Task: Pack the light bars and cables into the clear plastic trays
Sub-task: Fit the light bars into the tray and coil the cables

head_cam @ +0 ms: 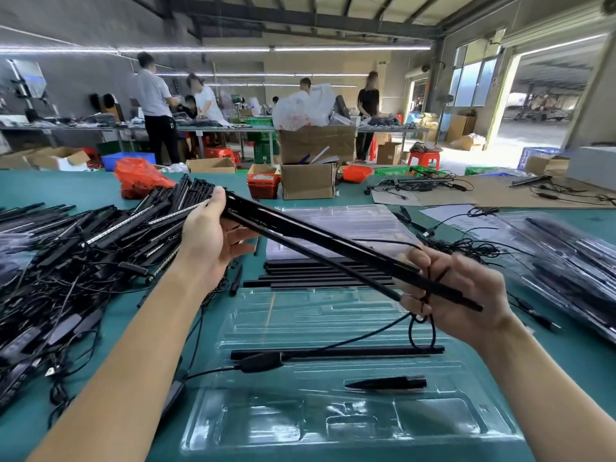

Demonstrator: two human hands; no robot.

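Early days on this one. Clear tray [333, 425] right in front, mostly unfilled: just one light bar [336, 351] lying across a slot, a small black plug piece [386, 383] lower down, and a cable box [263, 361] resting on the left part with its lead trailing off the edge. Couple more bars [316, 241] up in the air above the tray, held at both ends, slanting down from upper left to lower right, not seated in any slot yet.

Still loads to go: big tangled heap of bars and cables [83, 261] on the left of the green table [566, 361], a row of loose bars [316, 275] just behind the tray, another empty tray [340, 225] further back. Packed trays [566, 261] stacked off to the right, blurry, so no count.

Left hand [206, 241] raised, palm turned up, thumb over the top of the bar ends and fingers curled underneath. Right hand [463, 295] lower and nearer, fingers wrapped round the other ends with a loop of black cable [423, 328] dangling from the grip down toward the tray. Both arms stretched forward, forearms bare.
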